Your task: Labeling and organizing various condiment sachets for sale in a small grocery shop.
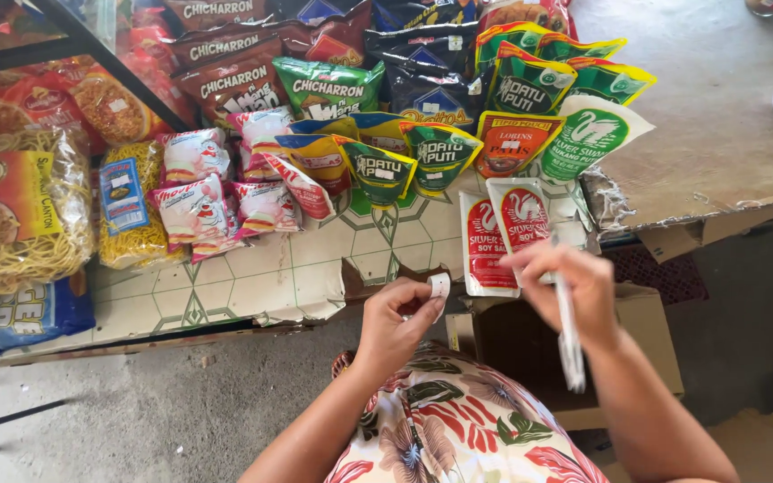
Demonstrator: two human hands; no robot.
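A person's left hand (395, 322) pinched a small white paper tag (439, 284) between thumb and fingers, while the right hand (570, 291) gripped a white strip (569, 335), both just below red soy sauce pouches (501, 234) on the desk (252, 282).

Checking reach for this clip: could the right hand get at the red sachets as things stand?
Probably yes. The right hand hovers just below the red sachets with nothing between them, though its fingers already hold a thin strip.
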